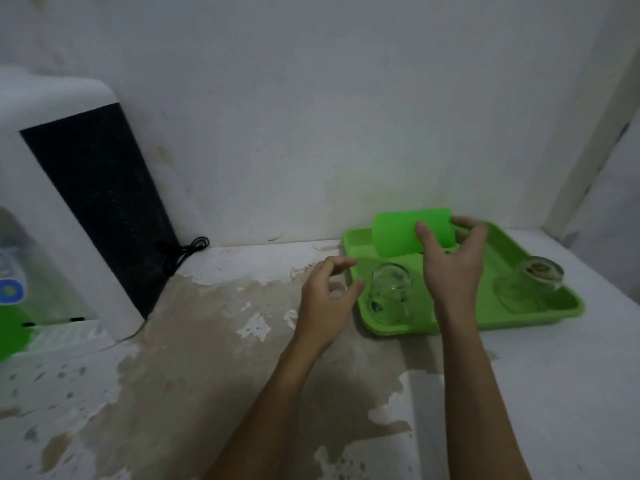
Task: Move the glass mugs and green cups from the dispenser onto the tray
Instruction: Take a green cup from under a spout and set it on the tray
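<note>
My right hand (453,261) grips a green cup (398,233), which lies tilted on its side in the air above the back left part of the green tray (554,313). A glass mug (391,289) stands upside down at the tray's front left. A second glass mug (540,275) stands upside down at the tray's right side. My left hand (329,292) hovers just left of the tray with curled, parted fingers and nothing in it. The white water dispenser (69,202) stands at the far left, with another green cup (10,330) at its base, cut off by the frame edge.
A black cord (187,251) lies coiled behind the dispenser by the wall. The counter (194,358) has worn, peeling paint. A white wall runs close behind the tray, and a corner post rises at the right.
</note>
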